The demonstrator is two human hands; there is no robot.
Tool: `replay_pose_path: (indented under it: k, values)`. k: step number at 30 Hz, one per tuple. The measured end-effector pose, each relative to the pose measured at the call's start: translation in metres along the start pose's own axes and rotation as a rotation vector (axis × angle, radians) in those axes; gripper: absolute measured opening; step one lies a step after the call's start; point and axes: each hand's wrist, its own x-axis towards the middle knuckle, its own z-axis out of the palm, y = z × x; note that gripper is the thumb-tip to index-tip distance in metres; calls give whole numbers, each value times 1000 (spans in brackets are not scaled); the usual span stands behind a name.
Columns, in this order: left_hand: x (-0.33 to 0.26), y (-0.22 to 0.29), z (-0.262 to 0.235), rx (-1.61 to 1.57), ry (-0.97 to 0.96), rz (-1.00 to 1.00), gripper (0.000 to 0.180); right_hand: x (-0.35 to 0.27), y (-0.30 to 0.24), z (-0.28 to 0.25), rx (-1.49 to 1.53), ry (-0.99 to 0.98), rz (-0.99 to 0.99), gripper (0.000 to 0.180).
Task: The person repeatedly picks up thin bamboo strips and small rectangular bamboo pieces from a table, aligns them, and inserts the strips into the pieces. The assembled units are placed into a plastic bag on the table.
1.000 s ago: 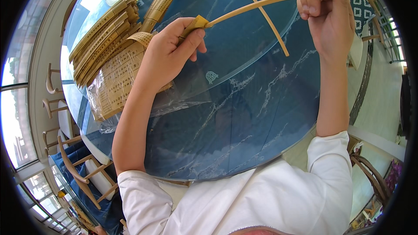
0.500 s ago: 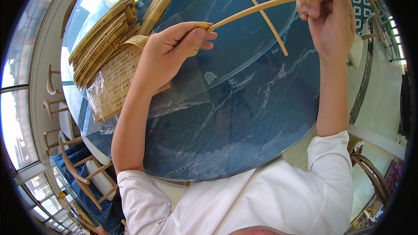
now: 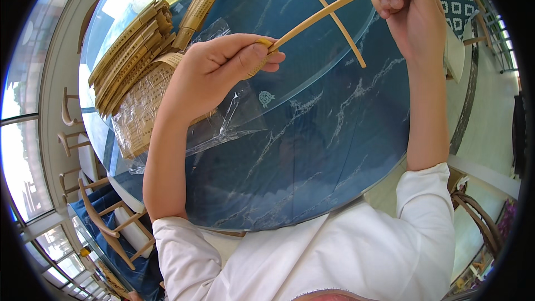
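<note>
A long, slim tan wooden stick spans the space between my hands above the table and looks like a chopstick. My left hand is closed, pinching its lower end between thumb and fingers. A tan printed paper piece shows under those fingers, most of it hidden. At the upper right, my right hand is closed on the stick's other end, which runs off toward the top edge. A second, similar stick lies on the table beyond and crosses behind the held one.
Left of my left hand lies a stack of tan printed paper strips, with printed paper in clear plastic wrap beside it. Another strip bundle lies farther back. The round dark-blue marbled table has a glass turntable. Wooden chairs stand at left.
Both hands keep hold of the stick. My left hand has shifted slightly right and nearer; my right hand has moved up and slightly left. The stick tilts more steeply.
</note>
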Motion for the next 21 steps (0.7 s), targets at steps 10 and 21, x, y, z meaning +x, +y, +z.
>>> replay_pose_path:
  k: [10, 21]
  values:
    - [-1, 3, 4, 63, 17, 78, 31, -1, -11, 5, -103, -51, -121, 47]
    - [-1, 11, 7, 133, 52, 97, 27, 1, -8, 0, 35, -42, -30, 45]
